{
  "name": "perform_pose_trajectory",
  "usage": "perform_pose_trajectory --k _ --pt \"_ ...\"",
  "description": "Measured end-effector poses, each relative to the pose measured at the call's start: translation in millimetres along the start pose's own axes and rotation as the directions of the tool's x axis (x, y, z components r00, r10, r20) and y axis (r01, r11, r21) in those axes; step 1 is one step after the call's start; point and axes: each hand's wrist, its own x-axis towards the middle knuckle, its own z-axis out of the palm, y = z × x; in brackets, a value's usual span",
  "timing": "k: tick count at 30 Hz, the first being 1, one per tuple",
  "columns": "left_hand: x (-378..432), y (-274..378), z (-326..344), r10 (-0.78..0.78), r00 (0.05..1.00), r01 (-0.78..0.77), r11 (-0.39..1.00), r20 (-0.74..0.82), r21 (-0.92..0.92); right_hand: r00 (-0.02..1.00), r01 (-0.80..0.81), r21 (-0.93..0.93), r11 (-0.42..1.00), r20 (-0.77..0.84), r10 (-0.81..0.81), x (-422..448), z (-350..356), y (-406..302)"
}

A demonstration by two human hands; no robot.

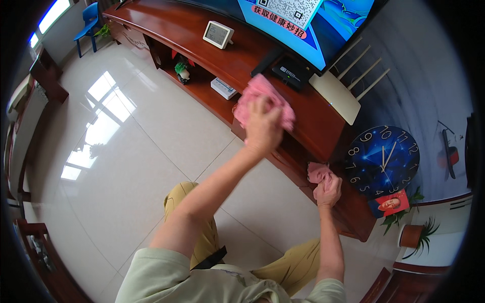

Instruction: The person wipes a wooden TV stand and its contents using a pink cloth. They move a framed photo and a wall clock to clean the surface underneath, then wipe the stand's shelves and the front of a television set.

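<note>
My left hand [265, 127] grips a bunched pink cloth [261, 89], which lies over the front edge of a red-brown wooden TV cabinet [242, 64]. The hand and this cloth are slightly blurred. A second, duller pink cloth [317, 172] is in my right hand [329, 192], lower along the cabinet at its right-hand part. The fingers there are closed around the bunched end, and the rest of the cloth spreads over the wood. A black set-top box [291, 75] stands just beyond the left hand's cloth, with a white router [337, 98] beside it.
A television [333, 26] rises behind the cabinet top, near a small digital thermometer clock [218, 35]. A green-and-white ornament [182, 72] and a white box [223, 88] occupy the shelf. On the right are a round blue clock [382, 159], a red picture [390, 204] and a potted plant [411, 235].
</note>
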Motion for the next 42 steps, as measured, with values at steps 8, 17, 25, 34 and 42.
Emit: perform_pose_trajectory --k 8,17,25,34,42 --pt "-33 62 5 0.115 0.915 0.025 0.941 0.386 -0.338 0.997 -0.056 0.036 0.998 0.057 0.054 -1 1 -9" --pt "63 -17 -72 -0.092 0.984 0.038 0.945 -0.151 -0.324 0.999 -0.029 0.006 1.0 0.014 0.029 -1 1 -7" --pt "130 -99 -23 0.009 0.997 -0.013 0.999 0.075 0.052 0.998 0.015 -0.031 0.999 -0.065 -0.017 2 7 0" --pt "73 -62 -23 0.006 1.0 -0.004 0.998 -0.027 0.069 0.996 0.058 -0.032 0.998 -0.059 -0.06 -6 -1 5" --pt "-6 9 16 -0.086 0.968 0.008 0.949 -0.234 -0.316 0.998 0.061 -0.003 0.998 -0.023 -0.061 -5 3 6"
